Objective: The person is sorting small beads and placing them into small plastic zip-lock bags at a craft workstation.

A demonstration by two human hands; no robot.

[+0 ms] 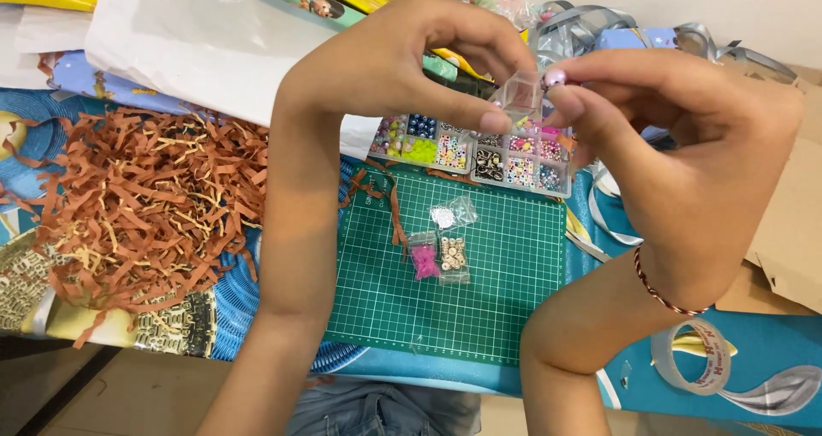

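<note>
The left hand [402, 68] held a small clear plastic box [521, 94], its fingers pinched closed on the sides. Just beside it, the fingers of the right hand [685, 145] were closed on a pale pink bead [556, 77] at the box's upper edge. The bead did not look to be inside the box yet. Below the fingers lay a compartmented bead tray [471, 149] and three small bead packets [445, 243] on a green cutting mat [514, 299], with brown shredded paper [145, 205] well off to the left.

Two hands, one green cutting mat [479, 290], three small clear bags of beads [441, 248], one compartmented bead box [479, 155], one roll of clear tape [692, 357], one heap of brown shredded paper [145, 205], one small clear cube [522, 94].
</note>
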